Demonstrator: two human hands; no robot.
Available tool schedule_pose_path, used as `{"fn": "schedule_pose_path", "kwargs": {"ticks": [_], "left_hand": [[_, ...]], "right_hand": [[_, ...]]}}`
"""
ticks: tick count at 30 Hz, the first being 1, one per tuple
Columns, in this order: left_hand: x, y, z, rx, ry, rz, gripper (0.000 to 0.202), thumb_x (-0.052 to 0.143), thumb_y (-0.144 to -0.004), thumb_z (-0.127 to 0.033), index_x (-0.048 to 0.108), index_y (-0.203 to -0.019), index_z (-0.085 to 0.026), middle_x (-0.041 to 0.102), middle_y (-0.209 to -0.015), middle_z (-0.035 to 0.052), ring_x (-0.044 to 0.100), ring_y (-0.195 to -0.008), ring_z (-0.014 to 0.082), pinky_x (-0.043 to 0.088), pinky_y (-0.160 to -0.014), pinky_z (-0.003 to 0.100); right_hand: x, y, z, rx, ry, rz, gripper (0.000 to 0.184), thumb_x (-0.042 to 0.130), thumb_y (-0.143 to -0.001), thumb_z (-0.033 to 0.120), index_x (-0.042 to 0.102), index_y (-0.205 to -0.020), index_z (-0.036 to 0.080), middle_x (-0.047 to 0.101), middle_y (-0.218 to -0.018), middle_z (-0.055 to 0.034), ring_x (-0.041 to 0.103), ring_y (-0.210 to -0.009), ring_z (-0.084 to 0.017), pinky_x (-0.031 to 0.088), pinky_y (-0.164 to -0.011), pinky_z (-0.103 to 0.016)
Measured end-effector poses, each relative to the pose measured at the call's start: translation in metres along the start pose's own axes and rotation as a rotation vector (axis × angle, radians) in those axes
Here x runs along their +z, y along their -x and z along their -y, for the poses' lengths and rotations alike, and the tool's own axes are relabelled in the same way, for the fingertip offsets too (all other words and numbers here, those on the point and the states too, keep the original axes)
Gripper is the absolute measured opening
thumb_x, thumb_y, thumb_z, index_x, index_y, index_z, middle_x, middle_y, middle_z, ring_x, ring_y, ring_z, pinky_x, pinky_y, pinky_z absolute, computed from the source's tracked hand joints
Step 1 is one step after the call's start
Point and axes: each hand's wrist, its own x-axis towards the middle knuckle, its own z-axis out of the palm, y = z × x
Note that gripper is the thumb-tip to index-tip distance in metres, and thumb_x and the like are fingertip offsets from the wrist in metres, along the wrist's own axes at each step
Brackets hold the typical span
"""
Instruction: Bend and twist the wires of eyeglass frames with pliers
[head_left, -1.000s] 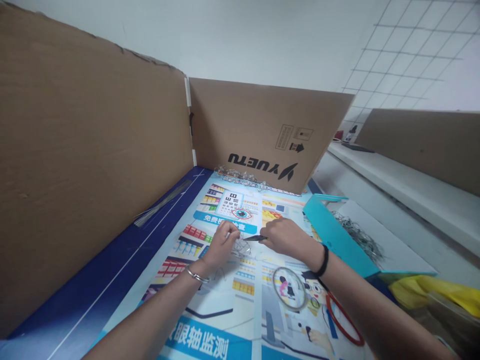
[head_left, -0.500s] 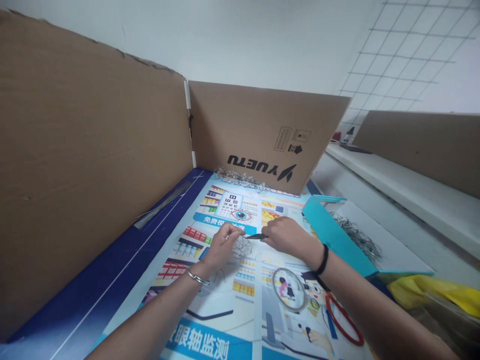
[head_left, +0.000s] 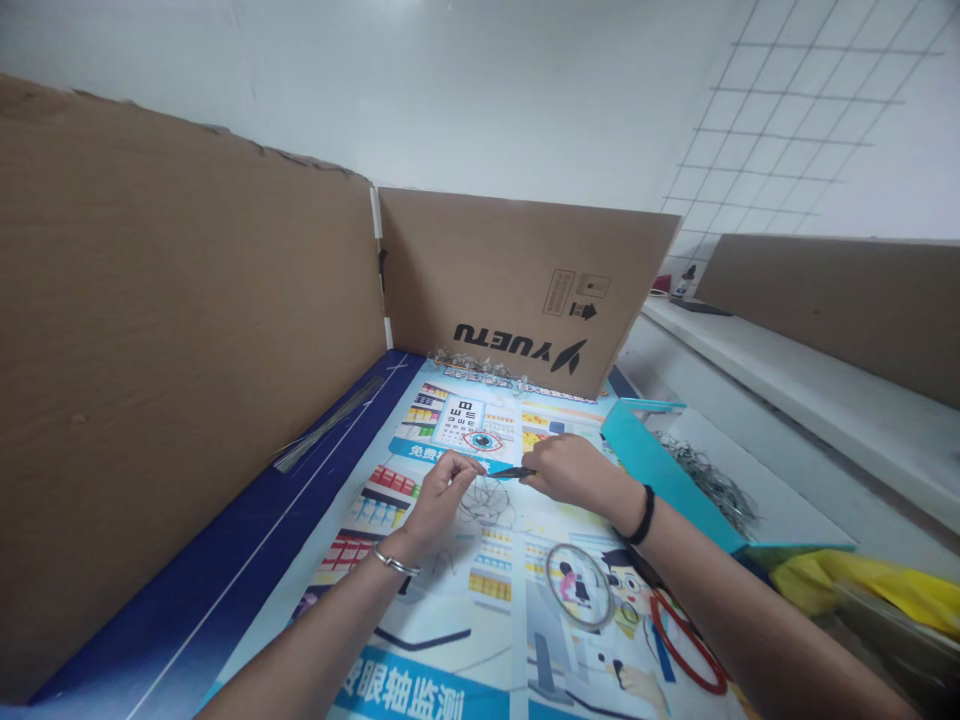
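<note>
My left hand (head_left: pixel 448 492) pinches thin wire between thumb and fingers; the wire's end there is too small to make out. Loops of thin, silvery wire (head_left: pixel 486 502) hang or lie just below its fingertips, over the printed poster sheet. In my right hand (head_left: pixel 568 470), the fingers are closed around a tool with narrow dark jaws, seemingly pliers (head_left: pixel 510 473), its handles hidden in the fist. The jaws point left, with their tips at or very near the wire by my left fingertips; whether they grip it I cannot tell.
Cardboard panels (head_left: pixel 517 270) stand at the left and back. A turquoise box (head_left: pixel 667 480) at right holds a heap of wire pieces (head_left: pixel 709 475). Straight wires (head_left: pixel 326 425) lie at left, clear scraps (head_left: pixel 480 362) along the back. Yellow cloth (head_left: pixel 862 590) is at lower right.
The view has tilted slightly, so the surroundings sit a little lower. Both hands keep nearly the same pose, and the wire loops look slightly wider spread below the left hand.
</note>
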Motion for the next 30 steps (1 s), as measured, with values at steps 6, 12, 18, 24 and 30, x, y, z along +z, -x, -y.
{"fn": "schedule_pose_path", "kwargs": {"ticks": [6, 12, 18, 24, 30], "left_hand": [[0.0, 0.001, -0.002, 0.002, 0.0, -0.022, 0.014, 0.051, -0.085, -0.028, 0.052, -0.075, -0.019, 0.061, -0.09, 0.0037, 0.056, -0.089, 0.017, 0.041, -0.082, 0.03], [0.001, 0.002, -0.004, -0.011, 0.029, -0.037, 0.013, 0.054, -0.083, -0.027, 0.053, -0.073, -0.018, 0.063, -0.089, 0.004, 0.058, -0.089, 0.0173, 0.042, -0.082, 0.031], [0.003, 0.003, -0.003, -0.1, 0.037, -0.029, 0.011, 0.054, -0.082, -0.026, 0.052, -0.073, -0.018, 0.065, -0.093, 0.0052, 0.059, -0.092, 0.0181, 0.041, -0.085, 0.032], [0.005, 0.001, -0.003, -0.089, 0.007, -0.035, 0.012, 0.054, -0.08, -0.027, 0.052, -0.071, -0.019, 0.064, -0.088, 0.0041, 0.057, -0.087, 0.0171, 0.041, -0.08, 0.03], [0.001, -0.001, 0.001, -0.034, -0.034, 0.068, 0.01, 0.052, -0.084, -0.025, 0.052, -0.075, -0.019, 0.061, -0.086, 0.0035, 0.056, -0.085, 0.0168, 0.042, -0.078, 0.03]], "right_hand": [[-0.005, 0.001, 0.002, 0.03, 0.003, 0.0, 0.024, 0.049, -0.085, 0.035, 0.066, -0.084, 0.019, 0.068, -0.083, -0.0078, 0.062, -0.077, -0.019, 0.035, -0.063, -0.026], [-0.007, 0.004, 0.002, 0.049, -0.008, 0.001, 0.025, 0.05, -0.084, 0.038, 0.067, -0.086, 0.02, 0.068, -0.082, -0.0069, 0.062, -0.077, -0.019, 0.036, -0.062, -0.026], [0.0, 0.012, 0.007, 0.091, -0.028, -0.012, 0.028, 0.048, -0.086, 0.041, 0.066, -0.087, 0.02, 0.069, -0.084, -0.0074, 0.062, -0.079, -0.019, 0.037, -0.063, -0.026], [0.017, 0.013, 0.012, 0.174, -0.088, -0.019, 0.031, 0.048, -0.086, 0.045, 0.067, -0.088, 0.021, 0.069, -0.085, -0.0066, 0.063, -0.079, -0.02, 0.038, -0.062, -0.026], [0.026, 0.011, 0.009, 0.161, -0.145, -0.011, 0.03, 0.048, -0.086, 0.044, 0.067, -0.088, 0.022, 0.069, -0.084, -0.0063, 0.063, -0.079, -0.02, 0.037, -0.062, -0.026]]}}
